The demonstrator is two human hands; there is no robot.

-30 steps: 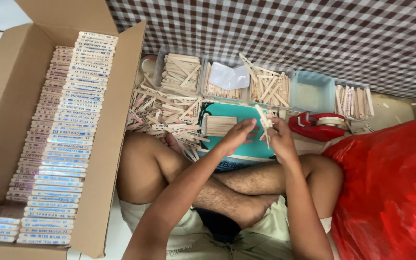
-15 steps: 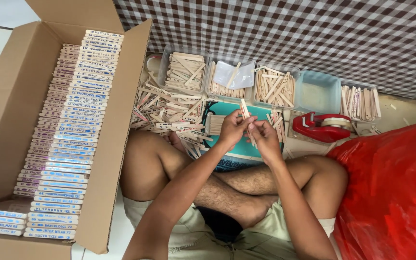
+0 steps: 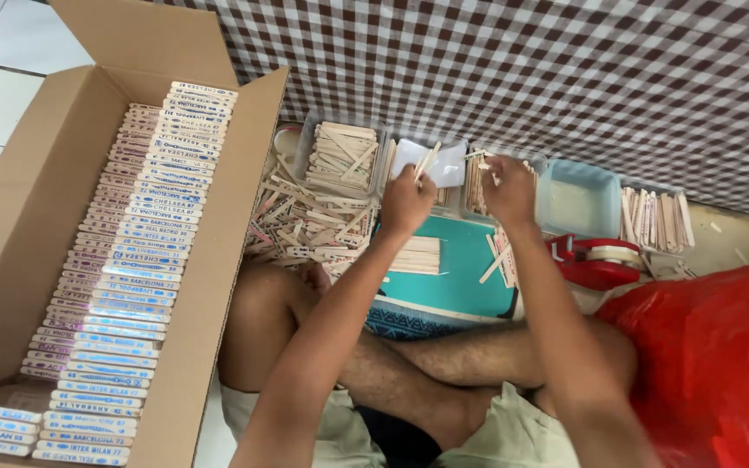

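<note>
One wooden stick (image 3: 426,162) pinched in left hand (image 3: 407,201) grip, jutting upward, right hand (image 3: 508,189) grip state unclear, over stick tray (image 3: 480,178).

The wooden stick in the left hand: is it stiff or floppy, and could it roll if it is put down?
The wooden stick is thin, flat and straight, so it is probably stiff, though likely easy to snap. The left hand lifts it with fingertips only, so it seems very light. Being flat, like the loose sticks heaped nearby, it should lie still rather than roll.

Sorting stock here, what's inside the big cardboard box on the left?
The cardboard box holds tight rows of flat printed sticks. What lies under that top layer is covered.
</note>
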